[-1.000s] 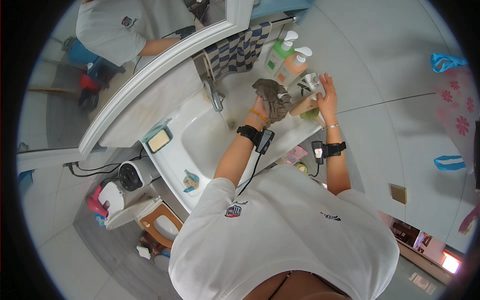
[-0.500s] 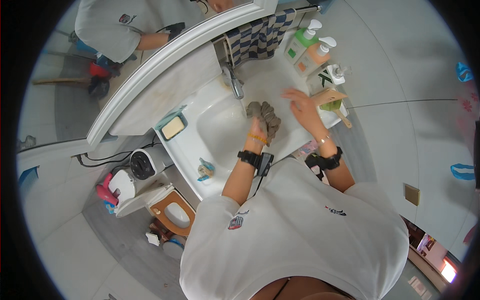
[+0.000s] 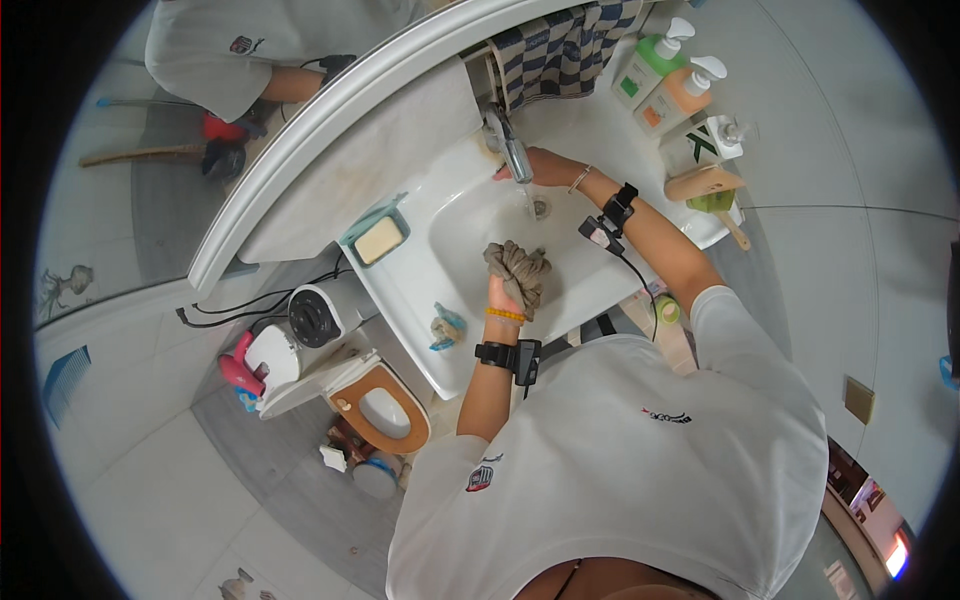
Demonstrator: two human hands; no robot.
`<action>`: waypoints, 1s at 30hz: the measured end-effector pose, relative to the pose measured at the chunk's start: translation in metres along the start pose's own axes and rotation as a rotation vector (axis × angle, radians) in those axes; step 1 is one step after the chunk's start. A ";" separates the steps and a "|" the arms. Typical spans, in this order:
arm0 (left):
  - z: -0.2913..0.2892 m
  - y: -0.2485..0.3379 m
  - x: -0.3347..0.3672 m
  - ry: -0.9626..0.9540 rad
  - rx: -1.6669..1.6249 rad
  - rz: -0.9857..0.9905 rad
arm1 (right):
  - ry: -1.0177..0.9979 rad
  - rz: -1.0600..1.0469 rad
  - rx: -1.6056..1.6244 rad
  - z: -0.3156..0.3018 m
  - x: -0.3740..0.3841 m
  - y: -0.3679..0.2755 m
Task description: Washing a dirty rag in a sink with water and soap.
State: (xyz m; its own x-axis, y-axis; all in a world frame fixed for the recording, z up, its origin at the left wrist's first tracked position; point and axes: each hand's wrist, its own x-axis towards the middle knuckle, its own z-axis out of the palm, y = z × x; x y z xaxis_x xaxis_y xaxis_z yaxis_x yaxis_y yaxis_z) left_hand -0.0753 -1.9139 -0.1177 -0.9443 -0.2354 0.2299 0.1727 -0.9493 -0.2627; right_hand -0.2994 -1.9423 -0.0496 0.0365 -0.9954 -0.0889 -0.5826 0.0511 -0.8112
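My left hand point(image 3: 503, 290) is closed on a bunched grey-brown cloth point(image 3: 518, 272), held over the near part of the white sink point(image 3: 455, 235). Past the basin, my right hand point(image 3: 548, 168) reaches to the chrome faucet point(image 3: 515, 155). The spout covers most of its fingers; one fingertip shows on the spout's left side. Whether it grips the faucet or only rests by it is hidden. A thin stream of water seems to fall from the spout toward the drain point(image 3: 541, 207). A bar of soap point(image 3: 379, 241) lies in a teal dish on the sink's left rim.
Several pump bottles, among them an orange one point(image 3: 675, 100), stand at the right rim beside a wooden-handled brush point(image 3: 735, 228). A checkered towel point(image 3: 565, 55) hangs behind the faucet. A crumpled blue wrapper point(image 3: 447, 327) lies on the near left rim. The toilet point(image 3: 385, 410) stands at left.
My right hand has gone from open above the basin's right side to the faucet. My left hand still holds the cloth, now nearer me and farther from the spout. The view has shifted.
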 end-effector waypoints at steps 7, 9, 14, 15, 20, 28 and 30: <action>0.031 0.001 0.009 0.779 0.263 0.181 | 0.264 0.196 0.666 0.010 -0.049 0.014; 0.037 -0.003 0.021 0.822 0.350 0.143 | 0.255 0.091 0.558 0.036 -0.085 0.023; 0.024 -0.003 0.026 0.329 -0.012 -0.016 | 0.101 0.112 0.527 0.086 -0.123 -0.011; 0.028 -0.010 0.031 0.405 0.036 0.058 | 0.105 0.165 0.586 0.091 -0.127 -0.001; 0.047 -0.007 0.018 0.645 0.236 0.203 | 0.190 0.210 0.709 0.102 -0.151 0.032; 0.034 -0.005 0.004 0.937 0.650 0.122 | 0.643 0.345 1.343 0.104 -0.170 0.049; 0.027 -0.004 -0.010 0.952 0.588 0.175 | 0.683 0.364 1.347 0.111 -0.167 0.053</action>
State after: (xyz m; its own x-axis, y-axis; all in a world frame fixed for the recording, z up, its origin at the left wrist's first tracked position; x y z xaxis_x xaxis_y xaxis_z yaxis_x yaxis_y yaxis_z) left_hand -0.0590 -1.9134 -0.0939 -0.6798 -0.3587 -0.6397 0.1909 -0.9287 0.3179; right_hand -0.2464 -1.7646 -0.1422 -0.5220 -0.7411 -0.4223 0.6703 -0.0502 -0.7404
